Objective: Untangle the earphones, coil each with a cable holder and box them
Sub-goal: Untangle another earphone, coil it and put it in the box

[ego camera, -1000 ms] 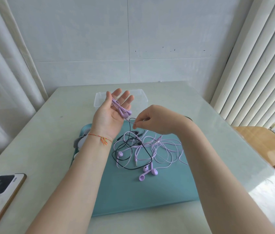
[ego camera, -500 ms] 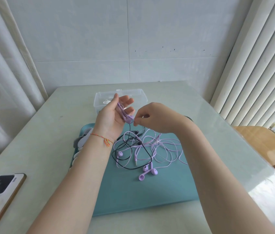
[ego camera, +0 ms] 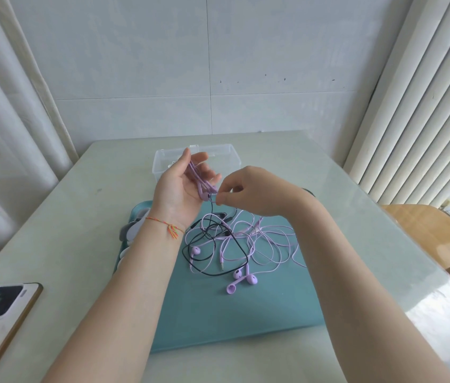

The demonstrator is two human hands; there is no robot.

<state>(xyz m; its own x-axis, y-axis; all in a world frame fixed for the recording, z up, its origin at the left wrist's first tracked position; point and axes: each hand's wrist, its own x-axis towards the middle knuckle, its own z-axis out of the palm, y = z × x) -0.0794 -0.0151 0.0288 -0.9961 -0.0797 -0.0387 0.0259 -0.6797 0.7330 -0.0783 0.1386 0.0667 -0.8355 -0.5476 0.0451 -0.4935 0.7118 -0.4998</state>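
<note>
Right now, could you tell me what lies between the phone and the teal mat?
In the head view, bare tabletop, crossed only by the left forearm.

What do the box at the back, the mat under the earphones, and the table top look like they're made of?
Box: clear hard plastic, glossy; the table shows through its walls. Mat: matte teal, probably silicone or soft plastic; no sheen, rounded corner, exact material uncertain. Table top: pale green and glossy, likely glass or polished stone, since it mirrors the window light.
</note>
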